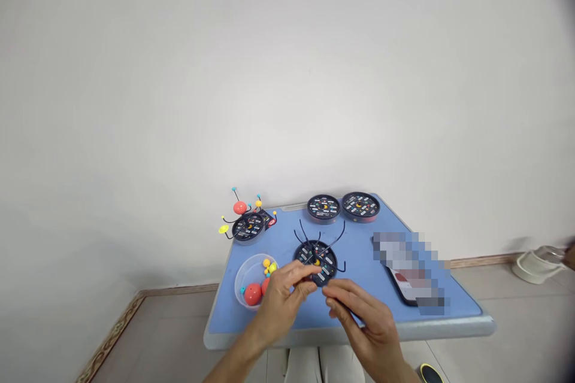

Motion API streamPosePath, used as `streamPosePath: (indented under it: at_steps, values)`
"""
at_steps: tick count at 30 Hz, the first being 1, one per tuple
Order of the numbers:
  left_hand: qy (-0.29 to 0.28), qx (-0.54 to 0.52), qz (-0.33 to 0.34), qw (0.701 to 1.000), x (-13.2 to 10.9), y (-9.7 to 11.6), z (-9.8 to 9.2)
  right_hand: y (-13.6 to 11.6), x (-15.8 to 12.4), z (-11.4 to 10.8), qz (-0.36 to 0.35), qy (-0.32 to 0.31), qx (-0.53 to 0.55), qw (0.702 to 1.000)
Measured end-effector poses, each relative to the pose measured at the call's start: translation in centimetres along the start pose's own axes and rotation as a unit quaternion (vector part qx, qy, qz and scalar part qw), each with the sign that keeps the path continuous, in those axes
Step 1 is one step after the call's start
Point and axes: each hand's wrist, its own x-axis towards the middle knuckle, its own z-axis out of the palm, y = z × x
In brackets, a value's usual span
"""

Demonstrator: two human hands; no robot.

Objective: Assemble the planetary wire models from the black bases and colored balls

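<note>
A black round base (331, 275) with several thin curved black rods rising from its centre stands in the middle of the blue table. My left hand (284, 294) is at its near left side, thumb and forefinger brought close together in a pinch. Just to the right, my right hand (366, 318) is closed, its fingertips pressed together close to the base's near edge. What either hand holds, if anything, is too small or hidden to make out. Partly behind my left hand is a clear round tub (238, 287) with red balls (252, 294) and smaller yellow and blue balls.
At the back left stands an assembled planet model (247, 226) with coloured balls on its rods. Two more black round discs (323, 207) (360, 206) lie at the back edge. On the right is a phone (404, 287), partly blurred out. A white wall rises behind the table (354, 257).
</note>
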Motion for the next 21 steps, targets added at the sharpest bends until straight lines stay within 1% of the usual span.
streamPosePath:
  at_steps: [1, 3, 5, 7, 9, 14, 18, 21]
  values:
    - [-0.009, 0.011, -0.006, 1.000, 0.9, -0.3, -0.5, 0.6, 0.3, 0.4, -0.025, 0.014, -0.030, 0.999]
    - [-0.003, 0.035, -0.022, 0.999, 2.6, -1.3, -1.2, 2.0, 0.5, 1.3, -0.059, 0.047, -0.083, 0.994]
    - [0.007, 0.060, -0.031, 0.998, 4.0, -2.3, -1.4, 3.3, 0.5, 2.2, -0.077, 0.076, -0.118, 0.987]
    - [0.001, 0.083, -0.031, 0.996, 5.1, -3.3, -1.3, 4.4, 0.3, 3.0, -0.085, 0.092, -0.138, 0.983]
    - [-0.018, 0.093, -0.026, 0.995, 6.0, -4.2, -0.9, 5.3, 0.2, 3.6, -0.074, 0.104, -0.150, 0.980]
    - [-0.062, 0.081, -0.023, 0.995, 7.2, -5.6, -0.2, 6.8, 0.0, 4.5, -0.005, 0.143, -0.163, 0.976]
    - [-0.077, 0.060, -0.037, 0.995, 7.6, -6.2, -0.1, 8.0, -0.4, 5.3, -0.007, 0.165, -0.173, 0.971]
    - [-0.088, 0.040, -0.044, 0.994, 7.8, -6.4, 0.0, 8.7, -0.7, 5.7, -0.017, 0.167, -0.194, 0.967]
